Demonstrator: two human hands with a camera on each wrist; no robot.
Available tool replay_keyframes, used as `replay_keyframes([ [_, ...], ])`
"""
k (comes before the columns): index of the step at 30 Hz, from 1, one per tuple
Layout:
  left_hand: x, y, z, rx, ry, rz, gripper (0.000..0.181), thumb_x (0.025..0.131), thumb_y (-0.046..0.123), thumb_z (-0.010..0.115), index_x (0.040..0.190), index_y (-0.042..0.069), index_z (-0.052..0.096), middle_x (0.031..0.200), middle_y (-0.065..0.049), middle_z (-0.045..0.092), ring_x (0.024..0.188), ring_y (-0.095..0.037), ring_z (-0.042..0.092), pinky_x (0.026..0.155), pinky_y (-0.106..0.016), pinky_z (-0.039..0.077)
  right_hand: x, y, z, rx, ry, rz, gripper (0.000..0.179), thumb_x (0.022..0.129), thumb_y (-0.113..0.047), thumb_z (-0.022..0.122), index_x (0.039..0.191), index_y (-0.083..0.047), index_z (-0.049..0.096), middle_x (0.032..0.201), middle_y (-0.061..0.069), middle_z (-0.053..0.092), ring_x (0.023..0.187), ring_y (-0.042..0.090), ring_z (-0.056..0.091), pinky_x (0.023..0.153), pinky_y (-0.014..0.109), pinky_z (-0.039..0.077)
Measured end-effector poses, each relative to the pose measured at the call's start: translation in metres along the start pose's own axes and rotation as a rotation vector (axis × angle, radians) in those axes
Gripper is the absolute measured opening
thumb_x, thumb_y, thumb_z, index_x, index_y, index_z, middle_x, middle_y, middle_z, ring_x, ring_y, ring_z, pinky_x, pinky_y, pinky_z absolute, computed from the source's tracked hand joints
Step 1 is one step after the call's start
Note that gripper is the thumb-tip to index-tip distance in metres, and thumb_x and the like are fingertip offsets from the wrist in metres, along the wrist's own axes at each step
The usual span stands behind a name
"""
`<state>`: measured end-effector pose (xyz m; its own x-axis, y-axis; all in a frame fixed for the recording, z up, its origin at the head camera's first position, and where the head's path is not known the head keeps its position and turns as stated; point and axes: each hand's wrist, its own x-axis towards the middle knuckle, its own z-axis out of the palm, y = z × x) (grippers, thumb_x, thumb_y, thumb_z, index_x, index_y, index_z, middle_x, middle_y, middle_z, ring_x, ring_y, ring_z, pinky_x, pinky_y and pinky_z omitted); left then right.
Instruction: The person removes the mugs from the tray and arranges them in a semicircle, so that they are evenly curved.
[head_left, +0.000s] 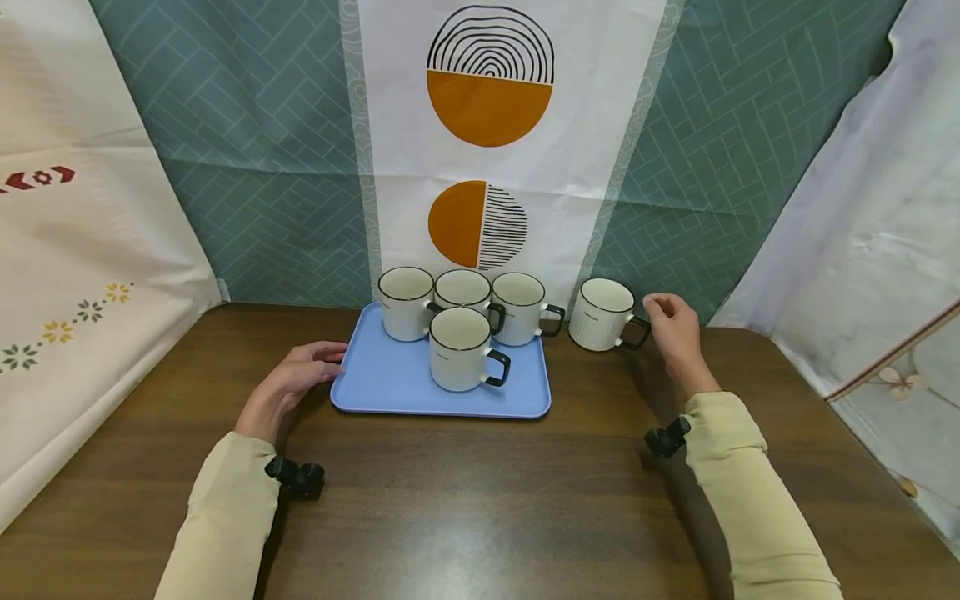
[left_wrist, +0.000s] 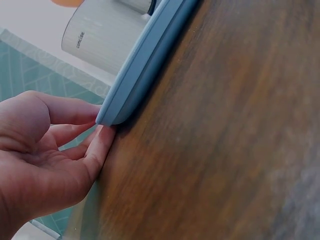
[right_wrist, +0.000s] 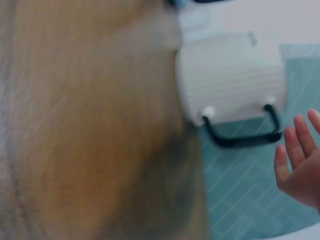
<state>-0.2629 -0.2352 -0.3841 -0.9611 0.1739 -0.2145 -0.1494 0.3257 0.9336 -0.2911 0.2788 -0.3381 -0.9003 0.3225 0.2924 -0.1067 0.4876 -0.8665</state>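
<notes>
A light blue tray (head_left: 390, 379) lies on the table with several white, dark-rimmed mugs on it. One of these, the front mug (head_left: 453, 358), stands before a row at the back. At the tray's left side, my left hand (head_left: 288, 379) pinches the rim; the left wrist view has the thumb and fingers around the tray edge (left_wrist: 135, 72). A separate white mug (head_left: 597, 321) stands upright on the table right of the tray, its black handle (right_wrist: 240, 141) facing right. Beside that handle is my right hand (head_left: 675, 333), fingers extended and holding nothing.
The brown wooden table (head_left: 465, 492) extends in front of the tray. A green and white patterned cloth (head_left: 292, 217) hangs right behind the mugs. Pale cloths hang along the left (head_left: 90, 267) and right sides.
</notes>
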Motion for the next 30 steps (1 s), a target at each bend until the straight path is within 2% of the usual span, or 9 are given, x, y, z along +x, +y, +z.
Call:
replay_keyframes([
  [3,0.000,0.000,-0.001,0.001,0.000,-0.003,0.054,0.095,-0.003,0.047,0.144,-0.013,0.026,0.145,-0.033,0.030,0.130,-0.042,0.035,0.109,-0.048,0.031,-0.002,-0.012,0.000,0.019,0.001,-0.046,0.038,0.099,-0.024,0.052,0.121,0.006,0.058,0.115,0.013,0.058,0.102,0.013,0.049,0.085,0.025,0.038],
  [9,0.002,-0.001,-0.001,-0.004,0.006,-0.003,0.054,0.095,-0.004,0.046,0.144,-0.013,0.026,0.145,-0.033,0.030,0.130,-0.041,0.035,0.109,-0.048,0.031,-0.013,-0.032,0.007,0.027,-0.098,-0.120,0.037,0.100,-0.025,0.052,0.120,0.006,0.057,0.114,0.013,0.057,0.103,0.014,0.049,0.086,0.026,0.039],
  [14,0.001,-0.001,0.000,-0.001,0.008,0.000,0.054,0.095,-0.004,0.047,0.144,-0.013,0.027,0.145,-0.033,0.030,0.130,-0.042,0.035,0.109,-0.047,0.031,-0.022,-0.036,0.020,0.075,-0.182,-0.155,0.032,0.099,-0.019,0.055,0.115,0.008,0.058,0.105,0.019,0.060,0.094,0.017,0.054,0.076,0.022,0.041],
  [17,0.000,-0.001,-0.001,0.005,0.005,0.001,0.054,0.095,-0.004,0.047,0.144,-0.014,0.027,0.144,-0.034,0.030,0.130,-0.043,0.035,0.109,-0.048,0.030,-0.028,-0.036,0.029,0.084,-0.252,-0.152,0.029,0.099,-0.018,0.054,0.112,0.008,0.059,0.104,0.022,0.061,0.094,0.023,0.055,0.076,0.024,0.043],
  [24,-0.002,-0.001,-0.002,0.007,0.008,-0.014,0.054,0.095,-0.003,0.046,0.144,-0.013,0.026,0.145,-0.033,0.030,0.130,-0.043,0.035,0.109,-0.048,0.030,-0.044,-0.038,0.054,0.164,-0.448,-0.083,0.030,0.100,-0.016,0.052,0.112,0.012,0.056,0.108,0.026,0.060,0.096,0.022,0.058,0.093,0.040,0.047],
  [27,-0.001,-0.001,-0.001,0.006,0.010,-0.008,0.054,0.096,-0.002,0.047,0.145,-0.012,0.027,0.145,-0.033,0.030,0.131,-0.043,0.035,0.109,-0.048,0.030,-0.050,-0.043,0.064,0.202,-0.517,-0.050,0.033,0.101,-0.017,0.050,0.113,0.013,0.054,0.111,0.029,0.059,0.100,0.029,0.059,0.097,0.046,0.044],
  [30,-0.001,-0.002,-0.001,0.013,0.014,-0.006,0.055,0.096,-0.001,0.048,0.145,-0.012,0.027,0.145,-0.033,0.030,0.131,-0.042,0.035,0.109,-0.048,0.031,-0.058,-0.047,0.074,0.228,-0.558,-0.025,0.037,0.102,-0.019,0.048,0.115,0.015,0.053,0.111,0.030,0.060,0.103,0.034,0.059,0.098,0.046,0.045],
])
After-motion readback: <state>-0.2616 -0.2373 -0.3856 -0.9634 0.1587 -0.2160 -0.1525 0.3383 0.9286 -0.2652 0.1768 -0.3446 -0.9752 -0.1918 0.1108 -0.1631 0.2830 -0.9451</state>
